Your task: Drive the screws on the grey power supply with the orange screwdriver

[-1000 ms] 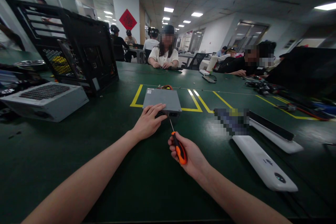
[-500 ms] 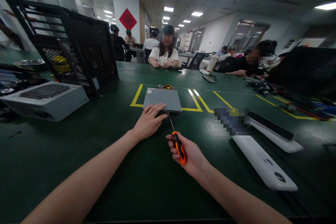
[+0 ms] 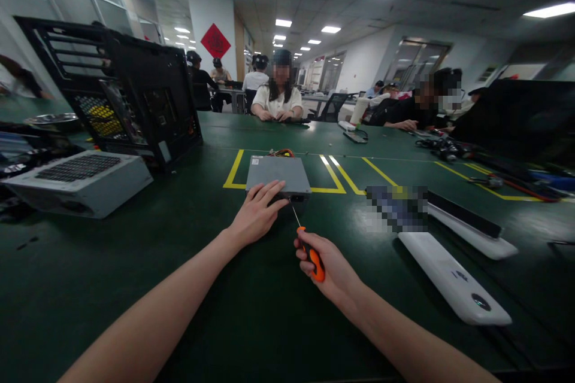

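Note:
A grey power supply unit lies on the green table, its cables bunched at the far side. My left hand grips its near edge, fingers over the top and thumb at the front face. Wrapped in my right hand is an orange and black screwdriver. Its thin shaft slants up and away to the front face of the unit, close to my left thumb. The tip and whatever it meets there are too small to make out.
At left stand a black computer case and a second power supply. White devices lie to the right, with cables and a dark monitor beyond. Yellow tape marks the table. A person sits opposite.
My right hand and the screwdriver handle have shifted slightly right, and the handle has turned a little. The left hand stays on the power supply unit. The view has tilted slightly.

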A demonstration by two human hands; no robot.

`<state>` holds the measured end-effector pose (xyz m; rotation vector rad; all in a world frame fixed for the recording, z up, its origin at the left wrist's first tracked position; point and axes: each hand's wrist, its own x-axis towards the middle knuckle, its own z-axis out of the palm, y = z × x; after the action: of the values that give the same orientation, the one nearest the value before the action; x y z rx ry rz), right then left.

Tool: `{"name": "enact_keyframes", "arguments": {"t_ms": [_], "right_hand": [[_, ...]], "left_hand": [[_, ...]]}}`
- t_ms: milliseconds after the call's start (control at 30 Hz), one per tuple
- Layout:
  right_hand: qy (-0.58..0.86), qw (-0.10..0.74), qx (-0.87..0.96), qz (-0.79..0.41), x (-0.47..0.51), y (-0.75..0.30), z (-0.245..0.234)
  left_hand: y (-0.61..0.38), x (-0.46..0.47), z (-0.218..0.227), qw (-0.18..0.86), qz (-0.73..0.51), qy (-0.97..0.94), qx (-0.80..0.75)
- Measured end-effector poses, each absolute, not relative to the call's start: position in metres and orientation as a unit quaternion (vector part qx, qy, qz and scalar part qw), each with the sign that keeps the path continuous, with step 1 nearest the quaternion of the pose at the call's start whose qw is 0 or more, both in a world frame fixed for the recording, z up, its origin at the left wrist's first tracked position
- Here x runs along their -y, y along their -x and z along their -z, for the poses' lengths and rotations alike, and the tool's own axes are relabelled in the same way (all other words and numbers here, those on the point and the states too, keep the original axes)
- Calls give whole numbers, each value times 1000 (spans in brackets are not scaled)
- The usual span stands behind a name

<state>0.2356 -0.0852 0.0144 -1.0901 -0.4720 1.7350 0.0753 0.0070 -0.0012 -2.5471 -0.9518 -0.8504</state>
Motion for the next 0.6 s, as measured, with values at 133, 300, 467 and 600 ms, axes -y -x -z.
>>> {"name": "enact_keyframes", "arguments": {"t_ms": [133,300,467,600], "right_hand": [[466,470,188,-725,86,-234,-17],[465,487,175,-718,87,-234,-17],[483,478,187,-709,86,-236,-19],[477,485,182,-709,86,-238,-21]], "left_hand": [[-73,-8,1,145,296,887,323],[-71,-9,3,151,304,888,310],[-70,-12,5,159,291,892,306],[-70,-12,6,165,291,892,304]]}}
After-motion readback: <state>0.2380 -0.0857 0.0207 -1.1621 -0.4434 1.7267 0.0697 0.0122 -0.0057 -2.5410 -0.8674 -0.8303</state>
